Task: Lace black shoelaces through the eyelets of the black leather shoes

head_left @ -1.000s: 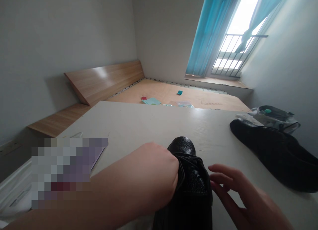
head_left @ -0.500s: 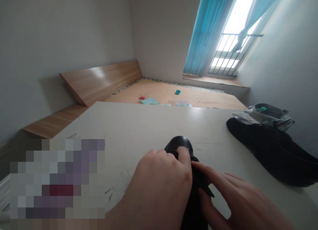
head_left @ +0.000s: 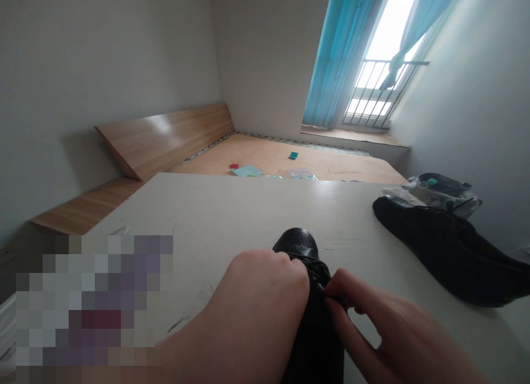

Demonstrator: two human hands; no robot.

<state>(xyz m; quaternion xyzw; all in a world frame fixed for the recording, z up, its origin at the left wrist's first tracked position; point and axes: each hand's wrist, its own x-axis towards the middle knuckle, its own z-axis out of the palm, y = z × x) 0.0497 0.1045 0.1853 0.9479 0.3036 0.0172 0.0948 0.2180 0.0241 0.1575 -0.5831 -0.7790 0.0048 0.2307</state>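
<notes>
A black leather shoe (head_left: 296, 243) lies on the white tabletop in front of me, its rounded toe pointing away. My left hand (head_left: 265, 295) is closed over its upper from the left, knuckles up, with the fingertips hidden behind the hand. On the shoe's right side, my right hand (head_left: 368, 317) pinches the edge of the upper near the lacing between thumb and forefinger. Whether a lace is in that pinch is too small to tell. A second black shoe (head_left: 430, 248) rests on its own farther right, untouched by either hand.
The white table (head_left: 232, 207) bears dark scuffs at left. Behind the second shoe sits a grey-white bag (head_left: 449, 193). Beyond the table, a bed (head_left: 339, 163) holds several small packets. A pixelated patch (head_left: 103, 301) covers the lower left.
My left hand's thumb and forefinger have curled down out of sight. My right hand's fingers have drawn together into a pinch on the shoe's edge. The view has shifted slightly.
</notes>
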